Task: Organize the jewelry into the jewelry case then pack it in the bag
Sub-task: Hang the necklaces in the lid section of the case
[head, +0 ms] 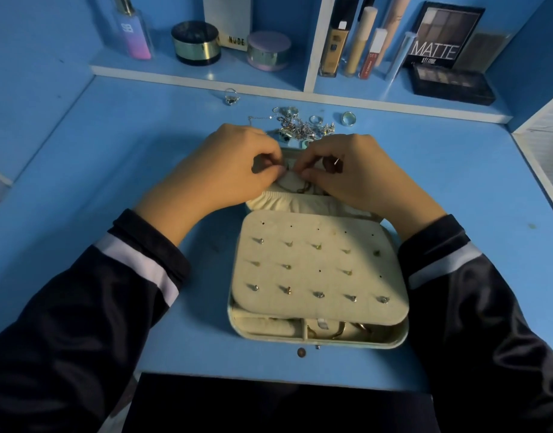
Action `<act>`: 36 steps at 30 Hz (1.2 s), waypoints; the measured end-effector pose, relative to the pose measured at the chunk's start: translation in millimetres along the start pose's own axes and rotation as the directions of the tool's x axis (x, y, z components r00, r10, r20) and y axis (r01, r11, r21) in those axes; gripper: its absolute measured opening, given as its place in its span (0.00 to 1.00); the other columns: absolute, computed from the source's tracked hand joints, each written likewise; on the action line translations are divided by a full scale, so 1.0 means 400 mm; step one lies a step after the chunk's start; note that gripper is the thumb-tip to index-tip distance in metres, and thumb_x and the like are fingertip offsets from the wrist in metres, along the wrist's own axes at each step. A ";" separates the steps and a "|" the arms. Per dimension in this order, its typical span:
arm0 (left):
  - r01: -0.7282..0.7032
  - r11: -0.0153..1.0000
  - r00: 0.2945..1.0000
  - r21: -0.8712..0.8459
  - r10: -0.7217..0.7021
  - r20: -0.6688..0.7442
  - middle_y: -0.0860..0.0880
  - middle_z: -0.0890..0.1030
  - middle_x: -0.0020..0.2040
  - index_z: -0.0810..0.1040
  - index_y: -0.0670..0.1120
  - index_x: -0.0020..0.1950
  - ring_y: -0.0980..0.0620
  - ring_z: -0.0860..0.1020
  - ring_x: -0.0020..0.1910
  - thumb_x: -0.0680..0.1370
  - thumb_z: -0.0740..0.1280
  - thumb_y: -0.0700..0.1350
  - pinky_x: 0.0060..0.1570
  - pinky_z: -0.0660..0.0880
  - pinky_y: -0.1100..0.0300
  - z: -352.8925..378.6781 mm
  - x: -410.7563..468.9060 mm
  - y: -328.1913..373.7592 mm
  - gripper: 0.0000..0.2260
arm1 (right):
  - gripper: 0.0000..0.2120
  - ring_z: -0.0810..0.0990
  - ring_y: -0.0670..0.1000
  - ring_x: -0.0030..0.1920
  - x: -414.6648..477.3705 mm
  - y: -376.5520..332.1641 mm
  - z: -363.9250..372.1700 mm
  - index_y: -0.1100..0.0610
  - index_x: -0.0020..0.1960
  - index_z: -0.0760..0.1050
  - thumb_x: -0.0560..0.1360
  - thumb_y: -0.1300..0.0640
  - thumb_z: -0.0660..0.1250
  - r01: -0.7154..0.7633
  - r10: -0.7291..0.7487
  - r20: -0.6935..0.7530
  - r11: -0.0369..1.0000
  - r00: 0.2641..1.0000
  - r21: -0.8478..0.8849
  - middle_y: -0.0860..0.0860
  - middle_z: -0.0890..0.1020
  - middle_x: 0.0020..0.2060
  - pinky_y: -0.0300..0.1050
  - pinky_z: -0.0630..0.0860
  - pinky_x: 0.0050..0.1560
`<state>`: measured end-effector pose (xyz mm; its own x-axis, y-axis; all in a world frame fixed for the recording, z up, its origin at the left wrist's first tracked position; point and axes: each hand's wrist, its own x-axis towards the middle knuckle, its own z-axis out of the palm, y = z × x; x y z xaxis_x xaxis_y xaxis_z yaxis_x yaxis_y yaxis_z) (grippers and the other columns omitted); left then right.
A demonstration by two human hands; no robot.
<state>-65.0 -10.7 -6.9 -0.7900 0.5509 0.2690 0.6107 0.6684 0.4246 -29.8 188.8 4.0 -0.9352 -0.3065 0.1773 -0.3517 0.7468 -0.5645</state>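
An open cream jewelry case (pixel 237 320) lies on the blue desk. Its earring panel (pixel 319 270) carries several studs and is folded over the lower tray. Over the case's far half, my left hand (pixel 234 170) and my right hand (pixel 347 173) meet fingertip to fingertip, both pinching a thin necklace chain (pixel 303 185) that hangs into the elastic pocket (pixel 287 200). A pile of silver jewelry (pixel 300 125) lies just beyond my hands. Loose rings lie nearby: one ring (pixel 348 118) to the pile's right, another ring (pixel 231 96) near the shelf edge. No bag is in view.
A raised shelf (pixel 206 79) at the back holds a perfume bottle (pixel 132 32), two round jars (pixel 196 42), foundation and lip tubes (pixel 359 42) and eyeshadow palettes (pixel 447 35). A small brown bead (pixel 301 352) lies at the desk's front edge.
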 end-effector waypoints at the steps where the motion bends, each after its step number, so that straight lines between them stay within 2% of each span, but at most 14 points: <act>1: 0.004 1.000 1.000 -0.006 -0.004 0.007 0.62 0.71 0.34 0.84 0.48 0.47 0.62 0.70 0.34 0.76 0.71 0.47 0.40 0.63 0.61 -0.003 -0.001 -0.002 0.04 | 0.07 0.71 0.41 0.34 -0.002 0.001 -0.004 0.53 0.45 0.83 0.72 0.64 0.71 0.008 -0.008 0.005 1.000 1.000 0.005 0.41 0.79 0.36 0.29 0.67 0.37; 4: 0.027 0.999 0.999 -0.023 -0.027 0.024 0.57 0.75 0.36 0.85 0.50 0.49 0.54 0.72 0.37 0.76 0.70 0.47 0.41 0.67 0.59 -0.017 -0.003 -0.011 0.04 | 0.08 0.72 0.39 0.33 -0.006 0.007 -0.022 0.52 0.47 0.83 0.73 0.63 0.71 -0.022 0.022 -0.004 0.999 1.000 0.026 0.40 0.80 0.38 0.27 0.67 0.39; 8: 0.048 0.999 0.998 -0.025 -0.047 0.044 0.56 0.77 0.39 0.84 0.52 0.50 0.53 0.74 0.37 0.77 0.70 0.47 0.41 0.71 0.58 -0.030 -0.010 -0.019 0.05 | 0.06 0.71 0.38 0.31 -0.009 0.015 -0.035 0.50 0.45 0.83 0.72 0.61 0.72 -0.074 0.074 -0.004 0.997 0.997 -0.027 0.36 0.78 0.35 0.26 0.66 0.37; 10: 0.038 0.999 0.998 -0.019 -0.037 0.055 0.59 0.76 0.37 0.84 0.52 0.49 0.56 0.74 0.36 0.77 0.70 0.46 0.39 0.69 0.63 -0.031 -0.013 -0.015 0.04 | 0.05 0.71 0.38 0.32 -0.009 0.015 -0.032 0.50 0.44 0.83 0.72 0.60 0.73 -0.080 0.080 0.012 0.995 0.997 -0.059 0.38 0.77 0.35 0.27 0.67 0.37; 13: 0.019 1.000 0.998 -0.015 -0.018 0.068 0.60 0.77 0.38 0.84 0.52 0.48 0.64 0.73 0.36 0.76 0.71 0.46 0.37 0.64 0.75 -0.030 -0.014 -0.009 0.03 | 0.04 0.72 0.32 0.34 -0.005 0.010 -0.024 0.54 0.45 0.84 0.71 0.61 0.74 -0.045 0.048 0.027 0.995 0.999 -0.087 0.38 0.75 0.35 0.25 0.65 0.37; 14: 0.013 1.000 0.997 -0.014 -0.012 0.071 0.60 0.76 0.38 0.84 0.52 0.47 0.66 0.73 0.36 0.76 0.71 0.47 0.37 0.64 0.75 -0.028 -0.015 -0.007 0.03 | 0.04 0.72 0.31 0.35 -0.003 0.008 -0.021 0.56 0.45 0.84 0.71 0.62 0.74 -0.030 0.033 0.030 0.995 0.999 -0.099 0.38 0.74 0.35 0.24 0.65 0.37; 16: 0.007 1.000 0.996 -0.022 -0.005 0.087 0.61 0.75 0.37 0.84 0.53 0.46 0.64 0.72 0.35 0.75 0.71 0.48 0.38 0.67 0.69 -0.024 -0.015 -0.001 0.02 | 0.04 0.72 0.30 0.36 0.001 0.005 -0.017 0.57 0.45 0.84 0.71 0.63 0.73 -0.012 0.017 0.037 0.993 0.999 -0.115 0.38 0.74 0.35 0.24 0.65 0.38; 18: 0.002 0.999 0.992 -0.051 0.004 0.123 0.61 0.75 0.37 0.84 0.53 0.46 0.63 0.73 0.36 0.75 0.72 0.48 0.39 0.67 0.68 -0.021 -0.014 0.006 0.02 | 0.04 0.72 0.31 0.36 0.002 0.003 -0.016 0.56 0.44 0.83 0.70 0.63 0.73 -0.003 0.009 0.053 0.994 0.999 -0.107 0.38 0.73 0.34 0.25 0.65 0.38; 22: 0.041 0.992 0.986 -0.115 -0.021 0.167 0.55 0.81 0.41 0.84 0.55 0.46 0.53 0.75 0.39 0.75 0.72 0.49 0.44 0.73 0.55 -0.029 -0.015 0.007 0.02 | 0.07 0.70 0.40 0.34 -0.003 0.001 -0.021 0.50 0.43 0.82 0.71 0.62 0.73 -0.003 0.006 0.080 0.999 0.997 -0.041 0.40 0.75 0.37 0.30 0.67 0.37; 27: 0.075 0.988 0.980 -0.134 -0.049 0.193 0.52 0.82 0.40 0.83 0.59 0.45 0.53 0.75 0.39 0.74 0.73 0.49 0.44 0.75 0.51 -0.036 -0.017 -0.002 0.04 | 0.04 0.71 0.33 0.35 -0.001 0.011 -0.024 0.54 0.44 0.81 0.71 0.62 0.73 -0.022 0.030 0.076 0.995 0.997 -0.102 0.39 0.74 0.36 0.26 0.66 0.38; 33: 0.066 0.989 0.968 -0.135 -0.031 0.247 0.53 0.82 0.41 0.80 0.62 0.43 0.50 0.77 0.41 0.75 0.72 0.48 0.46 0.75 0.47 -0.040 -0.016 0.005 0.07 | 0.05 0.71 0.38 0.36 -0.001 -0.012 -0.010 0.54 0.45 0.82 0.72 0.63 0.71 0.037 -0.030 0.153 0.998 0.988 -0.045 0.40 0.75 0.37 0.28 0.67 0.40; 36: 0.081 0.986 0.963 -0.145 -0.040 0.268 0.53 0.82 0.41 0.81 0.61 0.43 0.47 0.77 0.41 0.76 0.71 0.48 0.47 0.75 0.44 -0.045 -0.016 0.002 0.07 | 0.06 0.70 0.38 0.35 -0.004 -0.001 -0.018 0.52 0.45 0.82 0.73 0.62 0.71 0.010 -0.007 0.131 1.000 0.991 -0.018 0.40 0.75 0.37 0.29 0.67 0.39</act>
<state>-60.3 -22.7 7.2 -0.7703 0.6376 0.0106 0.5302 0.6311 0.5662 -28.4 193.2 9.8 -0.9193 -0.3864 0.0745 -0.3614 0.7541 -0.5483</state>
